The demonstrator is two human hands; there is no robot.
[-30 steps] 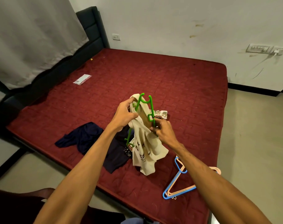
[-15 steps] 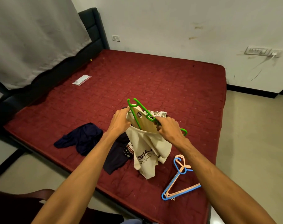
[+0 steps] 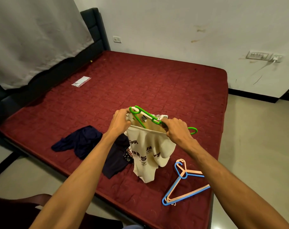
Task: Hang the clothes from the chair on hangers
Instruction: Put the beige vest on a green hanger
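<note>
Cream T-shirt (image 3: 147, 151) held above bed (image 3: 157, 83) edge, neck stretched open. Left hand (image 3: 120, 120) fingers curled on collar. Right hand (image 3: 176, 129) fingers grip green hanger (image 3: 147, 116), seemingly collar too. Hanger half inside neck. Risk: hanger arm snags collar, shirt slips free.

On the cream T-shirt (image 3: 148, 146) I read dark printed letters "RES"; the rest is lost in folds. Its neck label (image 3: 144, 119) carries print too small for me to read.

A home bedroom: a wide bed with a quilted maroon mattress (image 3: 140, 90) and dark padded headboard (image 3: 92, 28) at eleven o'clock, plain white plastered walls (image 3: 173, 22), wall switches (image 3: 258, 55) at two o'clock.
</note>
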